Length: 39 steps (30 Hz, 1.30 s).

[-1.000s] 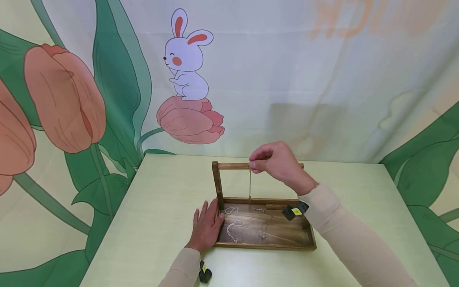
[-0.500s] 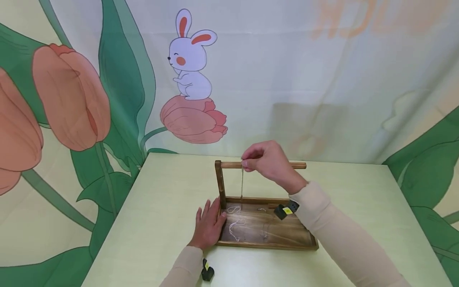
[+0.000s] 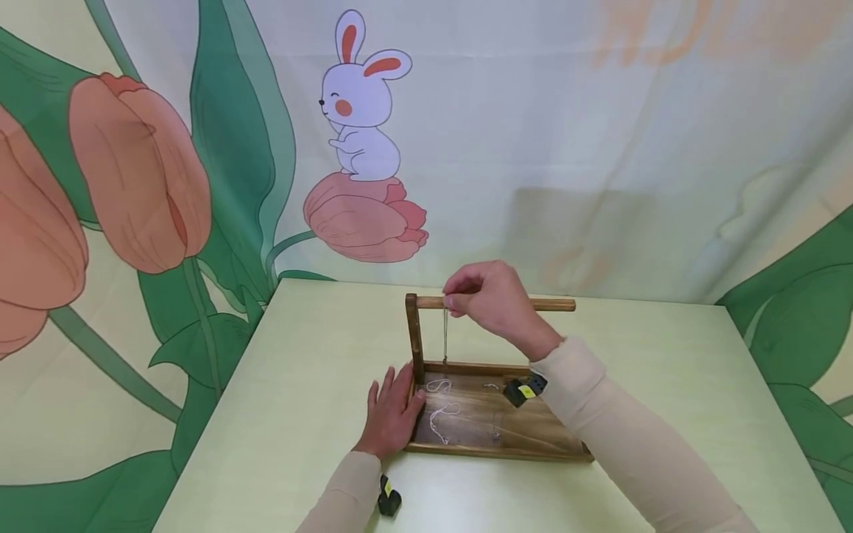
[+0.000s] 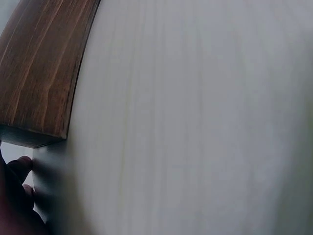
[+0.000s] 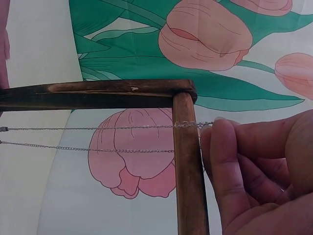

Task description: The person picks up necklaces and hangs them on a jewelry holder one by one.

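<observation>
A wooden jewellery stand has a shallow tray (image 3: 493, 451), an upright post (image 3: 415, 337) at its left and a crossbar (image 3: 556, 304). My right hand (image 3: 496, 300) pinches a thin silver chain necklace (image 3: 445, 337) at the crossbar, close to the post. In the right wrist view, two strands of the chain (image 5: 98, 128) pass the bar (image 5: 188, 171) and run down from it, with thumb and fingertips right beside the bar. My left hand (image 3: 389, 418) rests with fingers spread against the tray's left side. The left wrist view shows the stand's dark wood (image 4: 44, 73) and a few dim fingers.
In the tray lie a pale looped chain (image 3: 437, 426), a fine chain (image 3: 497, 428) and a small curved piece (image 3: 491, 386). The stand sits on a pale table (image 3: 320, 355), before a printed curtain (image 3: 466, 148) with tulips and a rabbit.
My right hand has slid left along the crossbar with the chain, nearer the post. The left hand stays against the tray. The whole head view has shifted slightly.
</observation>
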{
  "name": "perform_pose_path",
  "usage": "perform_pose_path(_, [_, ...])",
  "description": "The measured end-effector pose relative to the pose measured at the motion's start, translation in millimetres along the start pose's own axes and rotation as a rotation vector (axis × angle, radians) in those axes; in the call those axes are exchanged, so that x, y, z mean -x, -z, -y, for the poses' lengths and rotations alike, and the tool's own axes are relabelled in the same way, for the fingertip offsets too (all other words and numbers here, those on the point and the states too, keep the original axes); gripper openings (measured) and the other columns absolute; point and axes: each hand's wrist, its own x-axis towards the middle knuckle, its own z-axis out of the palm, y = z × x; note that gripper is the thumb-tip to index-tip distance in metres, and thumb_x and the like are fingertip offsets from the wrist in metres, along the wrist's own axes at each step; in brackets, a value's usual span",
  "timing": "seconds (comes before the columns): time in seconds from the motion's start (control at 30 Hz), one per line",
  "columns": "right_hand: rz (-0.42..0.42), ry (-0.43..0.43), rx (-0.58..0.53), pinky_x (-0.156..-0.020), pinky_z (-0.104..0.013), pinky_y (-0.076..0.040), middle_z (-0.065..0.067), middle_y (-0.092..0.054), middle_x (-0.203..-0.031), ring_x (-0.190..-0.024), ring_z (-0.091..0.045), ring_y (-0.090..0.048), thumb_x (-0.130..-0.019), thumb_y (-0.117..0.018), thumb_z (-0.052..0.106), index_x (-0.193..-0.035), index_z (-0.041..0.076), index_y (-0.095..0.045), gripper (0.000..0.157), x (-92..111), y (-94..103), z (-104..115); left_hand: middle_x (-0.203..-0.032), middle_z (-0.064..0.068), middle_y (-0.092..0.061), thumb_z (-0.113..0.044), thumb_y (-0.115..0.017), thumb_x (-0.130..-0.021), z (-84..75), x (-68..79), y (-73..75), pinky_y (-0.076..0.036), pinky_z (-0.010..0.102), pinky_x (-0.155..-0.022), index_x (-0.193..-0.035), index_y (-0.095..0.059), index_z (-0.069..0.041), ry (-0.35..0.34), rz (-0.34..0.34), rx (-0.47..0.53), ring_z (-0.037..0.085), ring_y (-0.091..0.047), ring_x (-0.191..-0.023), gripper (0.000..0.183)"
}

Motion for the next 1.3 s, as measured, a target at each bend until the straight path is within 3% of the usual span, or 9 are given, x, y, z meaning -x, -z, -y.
perform_pose_path(0.17, [-0.012,0.021,0.022,-0.075,-0.038,-0.065,-0.012,-0.077,-0.091,-0.076,-0.017,-0.075,-0.092,-0.076,0.005,-0.099,0.004,-0.078,0.007,4,-1.4,0,-0.171,0.008,-0.035,-0.038,-0.046,-0.11,-0.6,1.5,-2.7,-0.003,0.063,-0.13,-0.166,-0.029,-0.014,-0.001,0.003,0.008,0.038,-0.018,-0.163,0.063])
perform_pose_path(0.3, [-0.014,0.042,0.042,-0.072,-0.034,-0.063,-0.012,-0.076,-0.089,-0.075,-0.016,-0.074,-0.093,-0.075,0.004,-0.101,0.003,-0.078,0.009,7,-2.2,-2,-0.17,0.008,-0.036,-0.039,-0.048,-0.109,-0.1,1.8,-4.9,-0.003,0.063,-0.13,-0.166,-0.029,-0.016,0.0,0.002,0.013,0.038,-0.018,-0.163,0.064])
perform_pose_path(0.7, [-0.031,0.012,0.042,-0.069,-0.032,-0.063,-0.011,-0.078,-0.092,-0.081,-0.028,-0.076,-0.093,-0.076,0.008,-0.103,0.007,-0.079,0.01,13,-1.3,-9,-0.17,0.008,-0.037,-0.039,-0.049,-0.109,-0.4,4.3,-8.4,-0.003,0.063,-0.13,-0.166,-0.029,-0.015,0.001,0.007,0.012,0.038,-0.019,-0.163,0.065])
perform_pose_path(0.83, [-0.043,-0.012,-0.011,-0.072,-0.032,-0.064,-0.014,-0.078,-0.094,-0.079,-0.024,-0.076,-0.093,-0.077,0.009,-0.103,0.006,-0.079,0.01,16,4.7,-10,-0.17,0.009,-0.037,-0.038,-0.049,-0.109,-3.2,1.3,-8.1,-0.003,0.064,-0.129,-0.165,-0.03,-0.015,-0.017,0.003,0.024,0.04,-0.019,-0.162,0.064])
perform_pose_path(1.07, [-0.023,-0.029,-0.188,-0.082,-0.04,-0.066,-0.017,-0.077,-0.101,-0.081,-0.023,-0.076,-0.093,-0.077,0.006,-0.103,0.003,-0.078,0.011,29,6.7,-16,-0.171,0.006,-0.035,-0.039,-0.048,-0.109,-2.6,-3.8,-2.8,-0.001,0.061,-0.13,-0.166,-0.028,-0.016,0.008,0.003,0.016,0.037,-0.017,-0.164,0.065])
perform_pose_path(1.3, [-0.021,-0.052,-0.315,-0.084,-0.035,-0.065,-0.016,-0.077,-0.102,-0.082,-0.018,-0.076,-0.091,-0.079,0.008,-0.102,0.003,-0.077,0.012,45,6.0,-33,-0.17,0.007,-0.036,-0.039,-0.049,-0.109,-1.7,-2.3,-1.5,-0.001,0.061,-0.131,-0.166,-0.028,-0.016,0.026,-0.002,0.017,0.038,-0.017,-0.163,0.065])
